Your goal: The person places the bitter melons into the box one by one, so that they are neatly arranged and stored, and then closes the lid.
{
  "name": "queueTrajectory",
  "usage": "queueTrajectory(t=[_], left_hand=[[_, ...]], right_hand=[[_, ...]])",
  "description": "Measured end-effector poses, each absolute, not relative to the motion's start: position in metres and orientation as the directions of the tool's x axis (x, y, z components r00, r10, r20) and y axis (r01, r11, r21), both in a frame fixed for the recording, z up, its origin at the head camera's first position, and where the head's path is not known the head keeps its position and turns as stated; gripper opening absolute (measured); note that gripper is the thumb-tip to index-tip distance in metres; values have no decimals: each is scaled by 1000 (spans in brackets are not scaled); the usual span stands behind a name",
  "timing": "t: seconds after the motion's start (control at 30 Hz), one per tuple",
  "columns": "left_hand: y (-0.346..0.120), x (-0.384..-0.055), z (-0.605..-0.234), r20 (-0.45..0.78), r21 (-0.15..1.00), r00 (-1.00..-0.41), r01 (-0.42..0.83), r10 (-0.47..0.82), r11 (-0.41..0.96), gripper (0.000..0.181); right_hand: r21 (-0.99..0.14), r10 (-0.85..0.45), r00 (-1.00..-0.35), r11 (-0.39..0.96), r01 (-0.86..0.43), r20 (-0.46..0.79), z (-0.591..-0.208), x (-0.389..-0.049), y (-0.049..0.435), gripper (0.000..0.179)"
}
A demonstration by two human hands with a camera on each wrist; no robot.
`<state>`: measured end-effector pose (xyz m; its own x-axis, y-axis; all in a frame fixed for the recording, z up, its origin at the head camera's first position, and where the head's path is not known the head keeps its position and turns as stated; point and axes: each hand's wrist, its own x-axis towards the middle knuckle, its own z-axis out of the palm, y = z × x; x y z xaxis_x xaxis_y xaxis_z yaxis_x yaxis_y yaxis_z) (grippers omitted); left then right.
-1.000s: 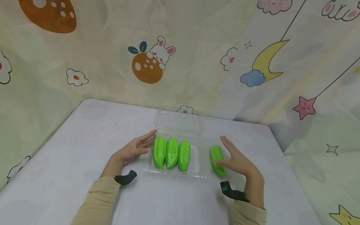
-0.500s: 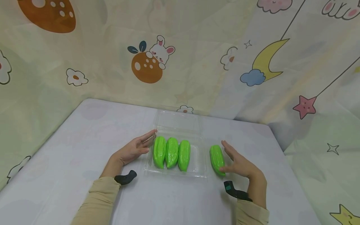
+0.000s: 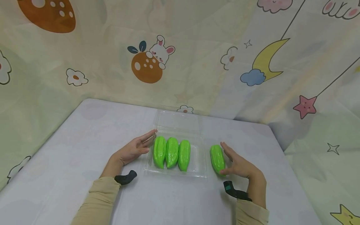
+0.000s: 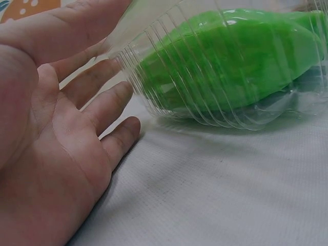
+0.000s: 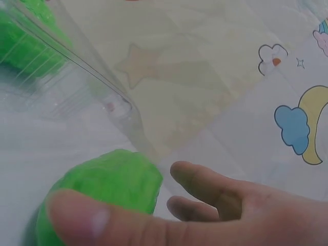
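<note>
Three glossy green ridged vegetable-shaped pieces [image 3: 172, 153] lie side by side in a clear plastic clamshell box [image 3: 198, 170], its lid [image 3: 177, 121] folded back behind. My left hand [image 3: 134, 149] stands at the box's left side, fingers extended; in the left wrist view, the fingertips [image 4: 124, 91] are right at the ribbed wall. To the right of the box, a similar green piece [image 3: 217, 157] lies on the table. Over its right side is my right hand [image 3: 239, 164], thumb [image 5: 82, 215] across its near end. In the right wrist view, the other fingers [image 5: 197, 179] stay apart from it.
A white cloth covers the table [image 3: 168, 200]. Behind it hangs a printed cloth backdrop [image 3: 197, 62] with cartoon rabbits, stars and a moon. Black wrist devices [image 3: 125, 178] sit at both of my beige sleeves [image 3: 97, 200].
My right hand has shifted slightly right and toward me, and its fingers have drawn nearer to the loose green piece. My left hand and the box have stayed put.
</note>
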<state>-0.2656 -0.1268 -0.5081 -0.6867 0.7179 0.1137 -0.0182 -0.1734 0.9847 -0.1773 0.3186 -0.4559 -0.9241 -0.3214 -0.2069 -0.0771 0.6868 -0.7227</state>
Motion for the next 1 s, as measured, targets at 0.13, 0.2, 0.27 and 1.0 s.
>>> queueTrajectory(t=[0.13,0.2,0.27,1.0], left_hand=[[-127,-265,-507,113,983,-688,-26,716,-180,76],[-127,-265,-507,112,983,-689,-29,716,-182,76],[-127,-265,-507,110,983,-690,-29,715,-180,76],[-126,-265,-507,93,985,-703,-41,705,-170,78]], right_hand=[[-706,-322,-925,702,-92,-200,-456,-178,318,118],[-697,-322,-926,710,-99,-197,-456,-178,317,118],[-690,-321,-927,717,-103,-195,-457,-179,316,117],[-755,-301,-926,655,-26,-229,-458,-185,312,113]])
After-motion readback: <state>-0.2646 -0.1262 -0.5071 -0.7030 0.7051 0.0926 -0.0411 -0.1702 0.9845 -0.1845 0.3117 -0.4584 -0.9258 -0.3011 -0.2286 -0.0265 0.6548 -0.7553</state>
